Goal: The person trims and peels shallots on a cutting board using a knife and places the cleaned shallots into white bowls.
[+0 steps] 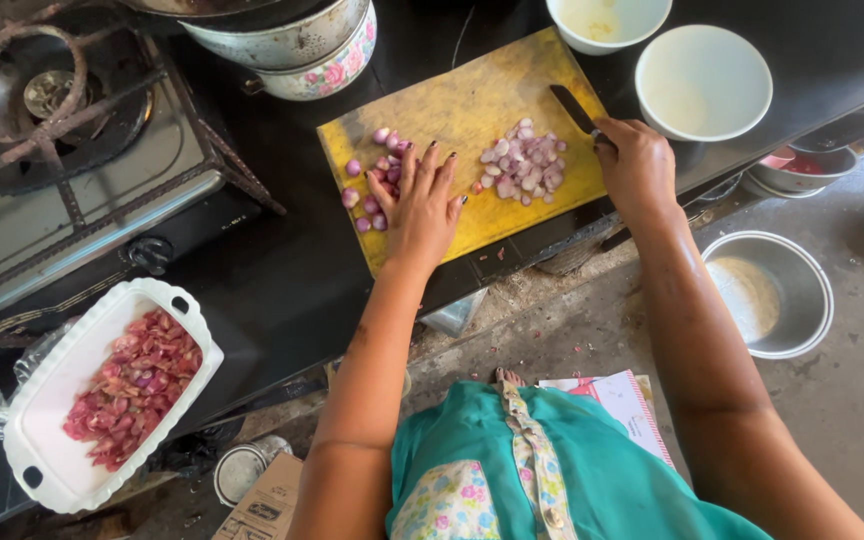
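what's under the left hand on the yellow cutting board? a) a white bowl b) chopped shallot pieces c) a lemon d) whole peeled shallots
d: the left hand lies flat over the whole peeled shallots at the left of the yellow cutting board, while the chopped pile sits apart, nearer the right hand that holds the knife.

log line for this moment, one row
left hand flat on shallots | right hand grips knife | chopped pile between | on board
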